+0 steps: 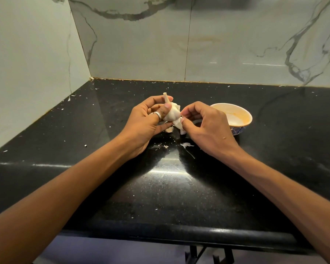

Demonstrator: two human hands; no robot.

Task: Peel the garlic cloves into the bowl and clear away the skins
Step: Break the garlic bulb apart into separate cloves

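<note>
Head view: on the black counter [160, 187] a skin scrap [187, 144] lies just short of my hands. My left hand [145, 122] curls round the garlic bulb [171, 114], stem toward twelve o'clock; my right hand [206, 128] pinches it at its four o'clock. Beyond, at three o'clock, sits the bowl [236, 116].

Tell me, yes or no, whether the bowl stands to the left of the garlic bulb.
No: the bowl stands beyond the right hand, on the right of the garlic bulb that the left hand grips.
</note>
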